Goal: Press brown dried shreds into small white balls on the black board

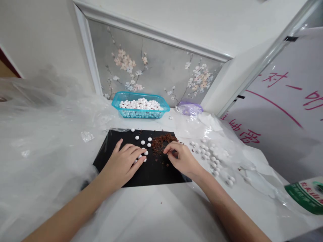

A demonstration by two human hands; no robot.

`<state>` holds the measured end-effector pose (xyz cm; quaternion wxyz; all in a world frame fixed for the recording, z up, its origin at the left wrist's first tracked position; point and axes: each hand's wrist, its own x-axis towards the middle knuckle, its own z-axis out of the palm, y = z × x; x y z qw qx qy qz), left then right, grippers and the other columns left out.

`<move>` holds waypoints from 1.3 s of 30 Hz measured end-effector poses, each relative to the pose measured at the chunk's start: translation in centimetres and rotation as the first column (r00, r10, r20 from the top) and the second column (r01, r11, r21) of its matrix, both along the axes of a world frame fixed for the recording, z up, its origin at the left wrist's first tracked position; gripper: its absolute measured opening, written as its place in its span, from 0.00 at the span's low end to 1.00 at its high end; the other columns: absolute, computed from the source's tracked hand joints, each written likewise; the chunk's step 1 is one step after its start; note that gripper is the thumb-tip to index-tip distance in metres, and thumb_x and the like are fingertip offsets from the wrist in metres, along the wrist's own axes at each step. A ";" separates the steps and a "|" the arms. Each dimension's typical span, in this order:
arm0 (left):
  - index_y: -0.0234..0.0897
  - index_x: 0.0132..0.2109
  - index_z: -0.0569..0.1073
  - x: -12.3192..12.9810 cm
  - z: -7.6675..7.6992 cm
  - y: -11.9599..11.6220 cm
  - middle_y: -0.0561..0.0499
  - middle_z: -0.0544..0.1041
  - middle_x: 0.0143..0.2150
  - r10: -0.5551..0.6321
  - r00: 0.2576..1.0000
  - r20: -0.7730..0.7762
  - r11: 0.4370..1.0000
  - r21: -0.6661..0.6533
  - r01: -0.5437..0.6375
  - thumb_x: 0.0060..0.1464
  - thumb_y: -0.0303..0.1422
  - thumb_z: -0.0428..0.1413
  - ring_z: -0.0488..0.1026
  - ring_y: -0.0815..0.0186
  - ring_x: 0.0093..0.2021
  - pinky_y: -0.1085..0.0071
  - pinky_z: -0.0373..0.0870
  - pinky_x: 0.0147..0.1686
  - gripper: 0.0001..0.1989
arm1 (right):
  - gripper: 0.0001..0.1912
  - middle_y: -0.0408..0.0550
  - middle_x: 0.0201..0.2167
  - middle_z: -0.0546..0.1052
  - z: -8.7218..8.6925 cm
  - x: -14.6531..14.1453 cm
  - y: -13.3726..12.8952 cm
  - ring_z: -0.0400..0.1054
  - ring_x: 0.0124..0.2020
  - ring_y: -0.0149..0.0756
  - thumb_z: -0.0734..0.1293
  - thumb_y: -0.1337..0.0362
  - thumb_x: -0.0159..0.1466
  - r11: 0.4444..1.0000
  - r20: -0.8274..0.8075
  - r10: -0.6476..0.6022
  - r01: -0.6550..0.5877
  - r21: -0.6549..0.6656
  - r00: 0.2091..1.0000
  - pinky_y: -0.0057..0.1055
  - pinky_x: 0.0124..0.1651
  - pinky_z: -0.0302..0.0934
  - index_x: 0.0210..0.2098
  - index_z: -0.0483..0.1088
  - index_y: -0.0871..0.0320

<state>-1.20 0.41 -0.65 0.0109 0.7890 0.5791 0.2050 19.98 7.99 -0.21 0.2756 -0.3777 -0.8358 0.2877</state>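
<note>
My left hand (126, 162) lies palm down over the black mat (161, 174), its fingers spread, and the fingertips touch a few white balls (146, 153). More of these balls sit just beyond the fingers, and some are partly covered by them. At the near right edge of a pile of small dark-brown pieces (161, 141), my right hand (180, 156) has its thumb and index finger pinched together. Whatever is between those fingertips is too small to make out. Loose brown bits (167, 165) are scattered on the mat beside the right hand.
A blue plastic basket (141, 116) full of white balls stands behind the mat. More white balls (214, 159) lie loose on the right. Clear plastic sheeting (50, 144) spreads over the left side. A purple item (189, 108) in plastic and a green-labelled bottle (306, 195) are at right.
</note>
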 end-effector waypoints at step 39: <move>0.38 0.35 0.75 2.6 1.1 -1.4 0.54 0.73 0.31 0.322 0.345 0.882 0.894 -0.402 0.195 0.49 0.38 0.59 0.70 0.71 0.35 0.76 0.67 0.40 0.09 | 0.10 0.41 0.30 0.71 0.3 -2.2 -3.5 0.63 0.28 0.25 0.68 0.63 0.57 0.874 -0.557 -0.071 -0.217 -0.435 0.828 0.22 0.29 0.63 0.30 0.60 0.57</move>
